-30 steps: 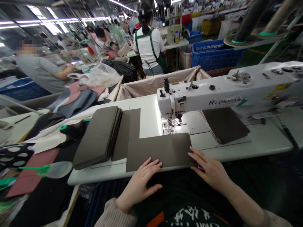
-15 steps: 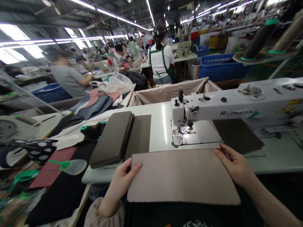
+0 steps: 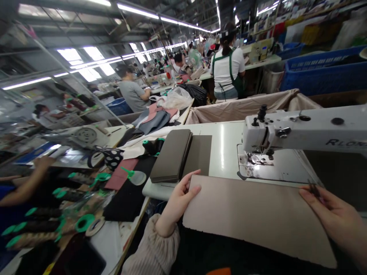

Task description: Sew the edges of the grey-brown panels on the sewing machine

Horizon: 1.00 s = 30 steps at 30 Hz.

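Observation:
A large tan leather panel (image 3: 252, 215) is lifted off the table, its pale underside facing me. My left hand (image 3: 179, 198) pinches its left edge, thumb on top. My right hand (image 3: 332, 217) grips its right edge and also has small dark snips between the fingers. Just behind the panel stands the white sewing machine (image 3: 301, 130) with its needle plate (image 3: 258, 160). A stack of dark grey-brown panels (image 3: 172, 156) lies on the white table (image 3: 222, 141) to the left.
Left of the table, a cluttered bench holds green-capped thread cones (image 3: 86, 221), red and black pieces (image 3: 123, 175) and a co-worker's arm (image 3: 25, 183). A beige cloth-lined bin (image 3: 246, 107) sits behind the table. Other people sew further back, and blue crates (image 3: 323, 72) stand at right.
The panel lay flat and dark side up on the table; both hands have lifted and turned it toward me, pale side showing. My view has swung left.

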### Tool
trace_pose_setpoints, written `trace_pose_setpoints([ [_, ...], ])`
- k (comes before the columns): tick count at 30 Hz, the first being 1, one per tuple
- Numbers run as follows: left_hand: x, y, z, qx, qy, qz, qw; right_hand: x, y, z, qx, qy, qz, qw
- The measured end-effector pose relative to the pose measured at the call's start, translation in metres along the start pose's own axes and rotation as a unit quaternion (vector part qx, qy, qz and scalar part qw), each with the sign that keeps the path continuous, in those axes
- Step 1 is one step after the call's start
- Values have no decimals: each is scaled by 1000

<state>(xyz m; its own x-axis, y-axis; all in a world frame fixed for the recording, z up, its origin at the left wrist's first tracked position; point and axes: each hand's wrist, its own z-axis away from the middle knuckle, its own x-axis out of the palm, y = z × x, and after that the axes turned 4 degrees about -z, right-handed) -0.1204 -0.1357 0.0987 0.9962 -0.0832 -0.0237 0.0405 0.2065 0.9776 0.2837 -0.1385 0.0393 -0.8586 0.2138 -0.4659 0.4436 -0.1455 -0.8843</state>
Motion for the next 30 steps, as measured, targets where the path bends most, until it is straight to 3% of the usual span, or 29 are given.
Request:
trace_pose_setpoints([
  [6, -5, 5, 2, -3, -10, 25, 1000, 6, 6, -2, 8, -13, 0, 1000],
  [11, -8, 7, 1, -18, 1, -32, 999, 12, 8, -1, 27, -33, -14, 999],
  [13, -18, 18, 0, -11, 25, -87, 996, 15, 9, 0, 9, -56, -13, 998],
  [15, -37, 41, -1, 36, 95, -149, 984, 17, 10, 1, -25, -90, -2, 996],
  [17, -63, 72, -2, 132, 216, -212, 944, 19, 9, 3, -51, -120, 9, 991],
  [19, -90, 100, -6, 266, 365, -288, 845, 22, 8, 5, -58, -134, 11, 989],
  [21, -112, 116, -14, 368, 416, -377, 741, 24, 8, 8, -58, -146, 7, 988],
  [23, -130, 112, -27, 411, 341, -470, 703, 27, 10, 10, -55, -152, 4, 987],
  [26, -147, 70, -49, 377, 160, -561, 719, 25, 20, 13, -55, -139, 14, 989],
  [30, -159, 0, -64, 296, 61, -606, 736, 6, 46, 13, -71, -57, 68, 993],
])
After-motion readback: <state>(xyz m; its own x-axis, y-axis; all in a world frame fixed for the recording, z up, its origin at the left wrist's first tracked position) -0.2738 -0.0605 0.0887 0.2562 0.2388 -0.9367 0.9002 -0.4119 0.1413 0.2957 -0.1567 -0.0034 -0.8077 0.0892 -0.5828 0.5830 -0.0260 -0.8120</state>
